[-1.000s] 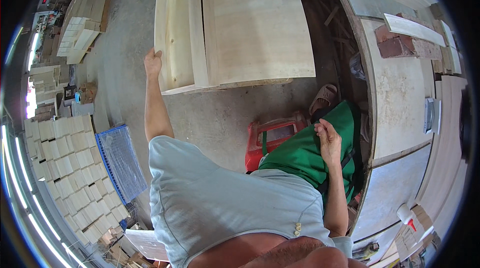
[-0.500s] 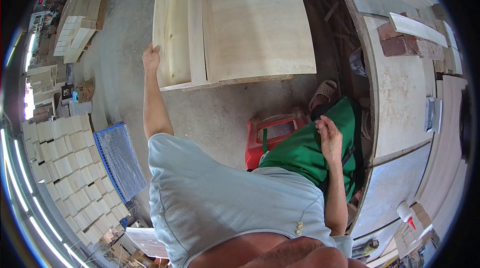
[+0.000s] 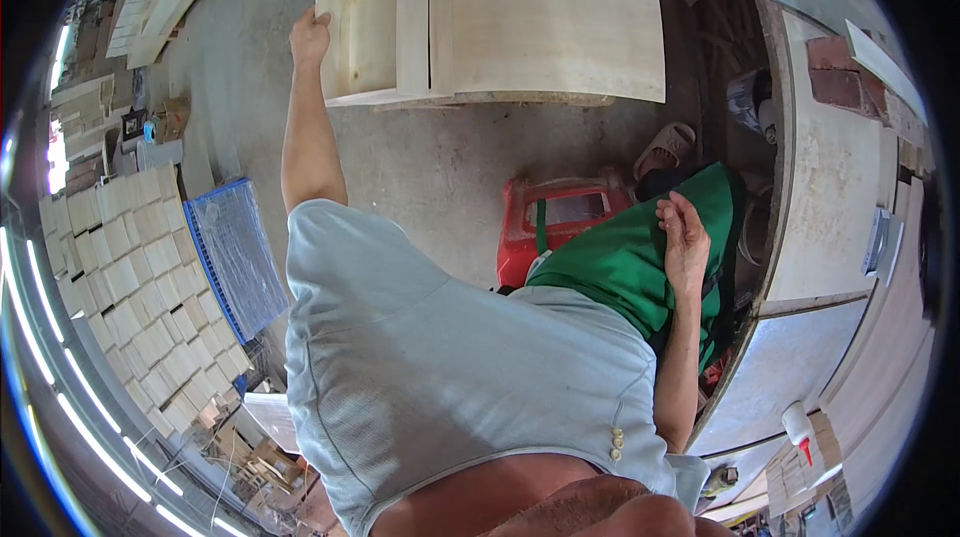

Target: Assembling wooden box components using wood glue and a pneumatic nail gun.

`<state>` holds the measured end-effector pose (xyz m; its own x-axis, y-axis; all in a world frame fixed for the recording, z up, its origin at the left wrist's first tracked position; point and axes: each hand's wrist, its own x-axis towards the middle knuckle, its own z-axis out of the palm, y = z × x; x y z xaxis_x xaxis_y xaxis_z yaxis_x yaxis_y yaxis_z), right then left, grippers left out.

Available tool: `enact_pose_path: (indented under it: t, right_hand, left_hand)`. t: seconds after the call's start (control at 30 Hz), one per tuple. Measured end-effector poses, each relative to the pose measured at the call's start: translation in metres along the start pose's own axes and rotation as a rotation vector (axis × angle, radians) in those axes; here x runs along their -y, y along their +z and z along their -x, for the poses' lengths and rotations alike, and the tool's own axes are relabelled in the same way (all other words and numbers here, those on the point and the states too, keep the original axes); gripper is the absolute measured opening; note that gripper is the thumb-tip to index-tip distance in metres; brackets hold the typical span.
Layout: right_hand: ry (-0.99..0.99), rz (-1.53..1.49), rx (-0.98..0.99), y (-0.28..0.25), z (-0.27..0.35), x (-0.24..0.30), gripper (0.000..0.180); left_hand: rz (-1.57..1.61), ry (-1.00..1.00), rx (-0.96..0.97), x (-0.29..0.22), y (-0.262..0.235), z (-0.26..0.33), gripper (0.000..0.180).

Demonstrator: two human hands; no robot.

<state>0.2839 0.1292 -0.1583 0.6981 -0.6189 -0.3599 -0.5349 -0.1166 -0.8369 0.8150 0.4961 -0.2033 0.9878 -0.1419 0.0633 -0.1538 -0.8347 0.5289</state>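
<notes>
My left hand reaches forward, its fingers wrapped over the left edge of a shallow pale wooden box with raised sides. Right beside the box lies a broad, flat wooden panel; both run out of view at the top. My right hand hovers over the green apron across my lap, fingers loosely bent and a little apart. Nothing shows in it.
A red plastic stool stands near my legs, beside a sandal. Along the right runs a workbench with bricks and a white glue bottle. Stacked wood pieces and a blue-edged, plastic-wrapped stack stand left.
The box, panel and my left hand now sit higher in the picture, as the view has tilted. My left hand keeps its hold. My right hand stays over the apron.
</notes>
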Motion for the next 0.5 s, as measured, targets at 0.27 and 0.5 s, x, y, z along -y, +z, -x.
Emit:
enact_pose_path:
  t: [0.27,0.5]
  right_hand:
    - [0.032,-0.025,0.002,0.001,-0.002,0.0,0.03]
    - [0.05,-0.043,-0.01,0.002,-0.002,0.0,0.03]
  left_hand:
    - [0.006,-0.012,-0.032,-0.004,0.007,0.003,0.033]
    - [0.039,-0.049,-0.018,-0.008,0.011,0.008,0.033]
